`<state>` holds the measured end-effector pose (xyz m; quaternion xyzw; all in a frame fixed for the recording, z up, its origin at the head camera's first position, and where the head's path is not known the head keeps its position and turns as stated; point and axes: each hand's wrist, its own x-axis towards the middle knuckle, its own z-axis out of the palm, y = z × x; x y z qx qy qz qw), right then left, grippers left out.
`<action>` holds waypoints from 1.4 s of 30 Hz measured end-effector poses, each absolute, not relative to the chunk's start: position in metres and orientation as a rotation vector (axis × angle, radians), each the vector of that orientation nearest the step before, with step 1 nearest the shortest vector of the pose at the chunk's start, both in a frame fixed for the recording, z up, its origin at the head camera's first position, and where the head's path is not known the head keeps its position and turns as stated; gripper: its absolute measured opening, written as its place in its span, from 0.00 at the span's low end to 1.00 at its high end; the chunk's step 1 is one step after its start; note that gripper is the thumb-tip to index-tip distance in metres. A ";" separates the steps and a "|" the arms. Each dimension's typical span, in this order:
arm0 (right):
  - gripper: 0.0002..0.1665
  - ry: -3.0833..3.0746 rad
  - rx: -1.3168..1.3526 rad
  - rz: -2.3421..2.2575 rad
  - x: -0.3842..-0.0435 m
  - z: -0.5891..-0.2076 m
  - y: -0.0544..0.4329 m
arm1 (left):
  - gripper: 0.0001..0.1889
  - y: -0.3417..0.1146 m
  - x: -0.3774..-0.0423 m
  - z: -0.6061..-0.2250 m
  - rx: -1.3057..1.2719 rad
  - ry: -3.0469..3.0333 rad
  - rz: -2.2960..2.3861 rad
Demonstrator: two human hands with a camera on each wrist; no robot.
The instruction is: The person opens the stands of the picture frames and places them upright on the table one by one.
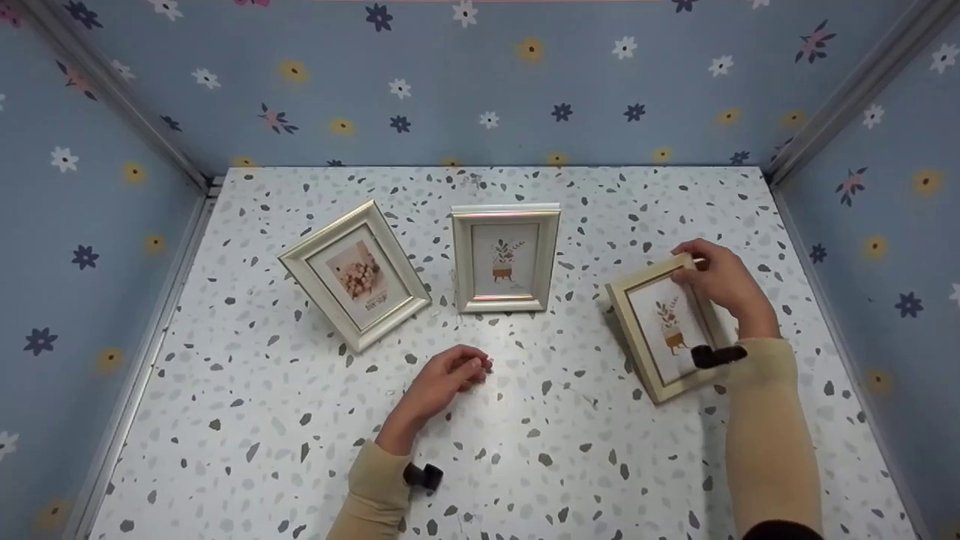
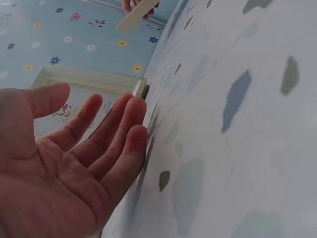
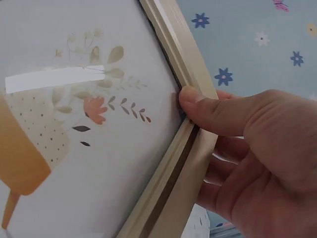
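My right hand (image 1: 724, 281) grips the upper right corner of a pale gold picture frame (image 1: 645, 337) at the right of the table. In the right wrist view the thumb (image 3: 203, 106) presses on the front edge of the frame, with the other fingers behind it. This frame is tilted and shows a potted plant print. My left hand (image 1: 446, 382) rests low over the middle of the table with loosely bent fingers and nothing in them. Beyond it stands a silver-white picture frame (image 1: 463, 262) with a similar plant print.
Another silver-white picture frame (image 1: 322, 292), with a flower photo, stands turned at the left. The white speckled tabletop (image 1: 525, 465) is bounded by blue flowered walls (image 1: 480, 82) at the back and sides. Dark wrist devices sit on both sleeves.
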<state>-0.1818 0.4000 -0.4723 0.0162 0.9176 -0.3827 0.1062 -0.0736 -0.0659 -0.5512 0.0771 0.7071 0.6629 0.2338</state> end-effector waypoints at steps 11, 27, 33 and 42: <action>0.26 2.701 0.191 -1.570 -0.145 -0.468 0.409 | 0.16 -0.089 -0.075 -0.549 0.090 2.025 1.855; 0.13 2.243 0.204 -2.533 -0.123 -0.469 0.402 | 0.14 -0.113 -0.080 -0.539 -0.080 2.083 1.892; 0.11 2.146 0.206 -2.766 -0.116 -0.466 0.392 | 0.13 -0.119 -0.081 -0.539 -0.095 2.128 1.923; 0.10 1.755 -0.204 -3.093 -0.104 -0.465 0.378 | 0.12 -0.112 -0.082 -0.542 -0.112 2.137 2.003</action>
